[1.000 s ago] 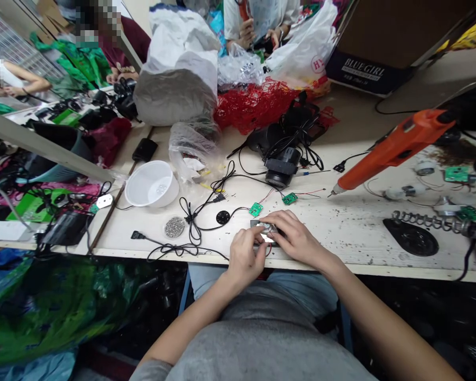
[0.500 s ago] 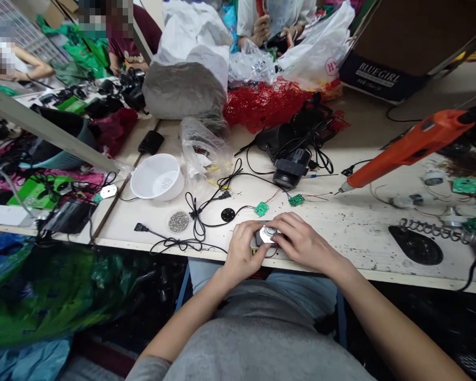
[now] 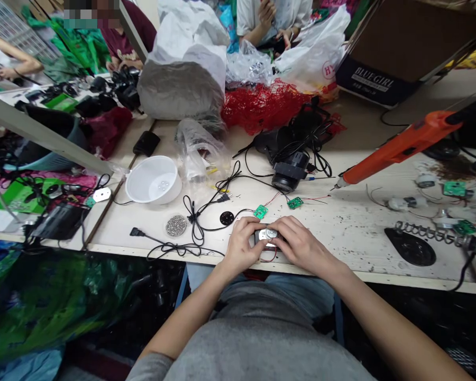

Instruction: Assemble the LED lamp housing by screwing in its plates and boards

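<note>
The left hand (image 3: 241, 246) and right hand (image 3: 301, 246) are clamped together on a small silver part (image 3: 268, 234) at the front of the surface (image 3: 341, 233), a steady two-sided hold that spares its thin red wires (image 3: 270, 259) any tugging.

The left hand (image 3: 241, 247) and right hand (image 3: 301, 246) hide most of the silver part (image 3: 268, 234), perhaps a small motor; at twelve o'clock, the green circuit board's (image 3: 261, 211) components are too small to tell.

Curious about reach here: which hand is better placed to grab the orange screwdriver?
Probably the right hand: it's nearer the orange electric screwdriver, though it and the left hand both grip the small metal part.
</note>
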Demonstrator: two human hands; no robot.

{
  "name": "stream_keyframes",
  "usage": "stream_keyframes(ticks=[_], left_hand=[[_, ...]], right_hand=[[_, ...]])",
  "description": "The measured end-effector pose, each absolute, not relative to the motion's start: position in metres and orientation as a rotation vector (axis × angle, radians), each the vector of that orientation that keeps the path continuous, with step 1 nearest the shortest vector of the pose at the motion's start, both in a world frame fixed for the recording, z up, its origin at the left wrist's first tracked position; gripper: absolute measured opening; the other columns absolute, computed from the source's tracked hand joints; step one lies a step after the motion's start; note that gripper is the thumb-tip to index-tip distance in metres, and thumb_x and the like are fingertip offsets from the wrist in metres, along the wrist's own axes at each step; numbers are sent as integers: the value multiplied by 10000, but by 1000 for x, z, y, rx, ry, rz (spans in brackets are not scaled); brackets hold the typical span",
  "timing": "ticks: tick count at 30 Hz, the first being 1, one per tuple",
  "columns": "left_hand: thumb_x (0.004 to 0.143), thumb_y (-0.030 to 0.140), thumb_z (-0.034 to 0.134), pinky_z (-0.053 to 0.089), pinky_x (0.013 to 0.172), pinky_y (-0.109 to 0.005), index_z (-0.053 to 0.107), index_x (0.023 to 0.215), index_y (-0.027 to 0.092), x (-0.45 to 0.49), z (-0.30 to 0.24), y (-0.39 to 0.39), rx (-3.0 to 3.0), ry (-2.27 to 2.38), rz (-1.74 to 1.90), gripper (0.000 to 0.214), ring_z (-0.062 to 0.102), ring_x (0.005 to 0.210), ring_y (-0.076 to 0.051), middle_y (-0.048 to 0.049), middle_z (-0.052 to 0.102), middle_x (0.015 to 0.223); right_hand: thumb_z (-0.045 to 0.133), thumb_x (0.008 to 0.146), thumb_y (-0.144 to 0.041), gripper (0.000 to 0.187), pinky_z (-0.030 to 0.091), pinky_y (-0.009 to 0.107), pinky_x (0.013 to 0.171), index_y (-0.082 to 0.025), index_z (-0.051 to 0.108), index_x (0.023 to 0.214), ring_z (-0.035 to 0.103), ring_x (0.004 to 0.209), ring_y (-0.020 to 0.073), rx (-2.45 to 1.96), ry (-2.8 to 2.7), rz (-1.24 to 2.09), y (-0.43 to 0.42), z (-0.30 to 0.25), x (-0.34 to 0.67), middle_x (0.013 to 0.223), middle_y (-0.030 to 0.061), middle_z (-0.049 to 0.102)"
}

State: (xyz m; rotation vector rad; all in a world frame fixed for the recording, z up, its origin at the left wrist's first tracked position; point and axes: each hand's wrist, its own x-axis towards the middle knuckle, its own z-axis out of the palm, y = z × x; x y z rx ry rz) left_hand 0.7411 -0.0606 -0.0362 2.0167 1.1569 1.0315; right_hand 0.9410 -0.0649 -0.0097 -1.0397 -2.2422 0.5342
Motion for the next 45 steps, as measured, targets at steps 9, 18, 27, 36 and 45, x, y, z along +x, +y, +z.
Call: stream_keyframes(ticks=[9, 18, 27, 36, 45], left_hand=[[875, 271, 703, 517, 1021, -462, 674, 1175, 231, 734, -34, -66, 1969, 1144, 983, 304, 625, 1183, -261, -105, 660, 1223], [897, 322, 686, 506, 1058, -490, 591, 1302, 225, 730, -27, -69, 2053, 1119, 952, 427, 595, 1249, -268, -136, 613, 1321], [846, 395, 607, 527, 756, -377, 715, 852, 206, 591, 23, -50, 1989, 2142, 720, 218, 645, 746, -233, -66, 698, 828], [700, 413, 668, 447, 634, -312, 698, 731, 219, 549, 16, -24, 1794, 2125, 150, 198, 619, 712, -230, -54, 696, 751], [769, 283, 645, 435, 725, -280, 635, 716, 222, 551, 20, -26, 1701, 2274, 285, 81, 603, 733, -188, 35, 628, 696]], right_hand=[[509, 978, -180, 297, 563, 441, 846, -239, 574, 1262, 626, 992, 263, -1087, -2175, 578, -70, -10, 943, 1048, 94, 661], [582, 955, -167, 340, 589, 421, 852, -266, 597, 1280, 666, 1008, 248, -1187, -1981, 379, -79, -6, 958, 1080, 84, 671], [865, 741, -273, 646, 534, 422, 886, -294, 567, 1314, 658, 1089, 225, -1163, -1179, 19, -30, 35, 1047, 1221, 77, 648], [800, 779, -381, 415, 502, 476, 1030, -234, 651, 1138, 672, 1002, 262, -1390, -1170, 304, 0, 46, 1021, 1077, 78, 704], [819, 744, -419, 379, 562, 400, 878, -262, 724, 1076, 663, 916, 208, -1381, -1224, 654, -59, 50, 1039, 1037, 37, 700]])
